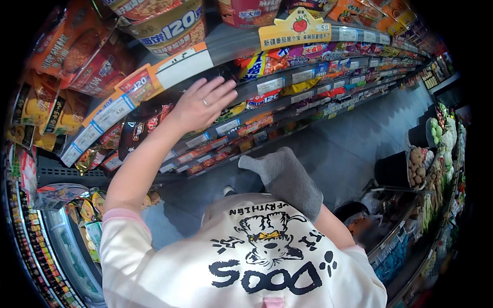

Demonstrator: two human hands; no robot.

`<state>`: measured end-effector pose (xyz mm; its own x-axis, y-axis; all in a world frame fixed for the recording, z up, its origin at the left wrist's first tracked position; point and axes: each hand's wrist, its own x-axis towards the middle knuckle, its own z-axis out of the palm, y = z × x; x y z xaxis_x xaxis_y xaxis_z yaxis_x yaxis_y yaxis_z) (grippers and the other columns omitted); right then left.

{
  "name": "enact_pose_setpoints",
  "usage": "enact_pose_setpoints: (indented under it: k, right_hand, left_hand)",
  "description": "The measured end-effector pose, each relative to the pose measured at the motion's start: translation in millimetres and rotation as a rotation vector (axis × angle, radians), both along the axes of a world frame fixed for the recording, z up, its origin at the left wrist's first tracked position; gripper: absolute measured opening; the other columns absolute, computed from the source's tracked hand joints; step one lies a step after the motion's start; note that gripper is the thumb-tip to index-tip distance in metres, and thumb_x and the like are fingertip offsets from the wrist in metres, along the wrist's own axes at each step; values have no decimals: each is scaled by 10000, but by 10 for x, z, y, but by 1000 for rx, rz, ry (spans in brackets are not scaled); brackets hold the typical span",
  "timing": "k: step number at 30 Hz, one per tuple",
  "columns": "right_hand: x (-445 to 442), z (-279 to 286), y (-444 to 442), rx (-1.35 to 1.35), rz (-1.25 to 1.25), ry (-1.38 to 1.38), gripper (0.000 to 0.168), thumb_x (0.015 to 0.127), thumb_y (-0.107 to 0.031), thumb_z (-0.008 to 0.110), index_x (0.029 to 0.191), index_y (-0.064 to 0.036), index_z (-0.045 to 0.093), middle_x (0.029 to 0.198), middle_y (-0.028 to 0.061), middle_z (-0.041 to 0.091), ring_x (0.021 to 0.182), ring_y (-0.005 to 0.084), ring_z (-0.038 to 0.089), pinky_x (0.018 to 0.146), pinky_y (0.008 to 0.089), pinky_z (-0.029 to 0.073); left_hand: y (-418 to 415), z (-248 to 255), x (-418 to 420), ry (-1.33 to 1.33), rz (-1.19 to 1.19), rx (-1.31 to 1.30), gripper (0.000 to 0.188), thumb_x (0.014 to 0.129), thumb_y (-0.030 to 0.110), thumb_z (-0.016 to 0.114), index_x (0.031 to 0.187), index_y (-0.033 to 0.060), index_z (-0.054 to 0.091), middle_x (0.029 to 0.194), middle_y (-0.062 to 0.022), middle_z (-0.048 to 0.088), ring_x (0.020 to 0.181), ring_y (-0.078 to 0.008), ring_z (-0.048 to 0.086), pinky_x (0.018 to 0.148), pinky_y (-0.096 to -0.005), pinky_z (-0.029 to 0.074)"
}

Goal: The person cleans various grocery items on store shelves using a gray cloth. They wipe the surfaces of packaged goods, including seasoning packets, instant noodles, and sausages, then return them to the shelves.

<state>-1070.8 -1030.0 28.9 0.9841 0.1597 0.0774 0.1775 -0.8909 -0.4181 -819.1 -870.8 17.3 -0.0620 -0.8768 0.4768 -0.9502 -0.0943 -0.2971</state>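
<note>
My left hand (204, 103), with a ring on one finger, reaches palm down over the dark front of a store shelf. Its fingers are stretched and slightly apart, with no held item visible. Below the wrist and forearm lie black snack packets (140, 129); whether the palm touches one cannot be seen. A grey cloth (290, 184) covers my right hand and hangs in front of my body. Only the right forearm (335, 227) shows, so the fingers are hidden under the cloth. The cloth's narrow end (248, 163) points toward the lower shelves.
Instant noodle tubs (173, 30) stand on the shelf above a yellow price strip (181, 69). A tomato-shaped sign (298, 29) juts from the shelf edge. Right of the aisle floor (339, 154) are a black bin of potatoes (393, 167) and vegetables. A glass-topped freezer (67, 246) stands left.
</note>
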Motion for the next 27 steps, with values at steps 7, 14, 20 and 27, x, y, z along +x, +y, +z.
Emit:
enact_pose_setpoints:
  k: [7,14,20,27]
  right_hand:
    - [429,-382,184,-237,-102,-204,302,850,-126,533,1142,-81,596,913,81,657,833,248,628,768,353,470]
    - [1213,-242,506,-157,-90,-475,217,803,-137,566,996,-62,629,843,95,636,803,261,616,754,365,490]
    - [1696,-335,848,-4,-70,-583,205,763,-151,587,936,-53,635,840,108,634,802,272,611,751,369,490]
    - [1755,-390,969,38,-16,-603,197,717,-168,611,866,-44,641,837,124,632,800,284,606,747,374,490]
  left_hand:
    - [76,-26,13,-93,-271,108,445,790,137,613,1234,146,590,1427,13,488,1289,-176,471,1069,-356,381]
    - [50,-131,98,924,-266,239,426,949,248,561,1342,86,527,1394,-90,516,1267,-265,489,1090,-398,362]
    - [220,-275,133,421,-265,182,445,916,264,597,1323,94,540,1360,-105,538,1242,-268,506,1063,-385,389]
    - [402,-257,106,1251,-216,233,436,879,227,625,1293,106,564,1322,-109,565,1212,-268,525,1039,-383,415]
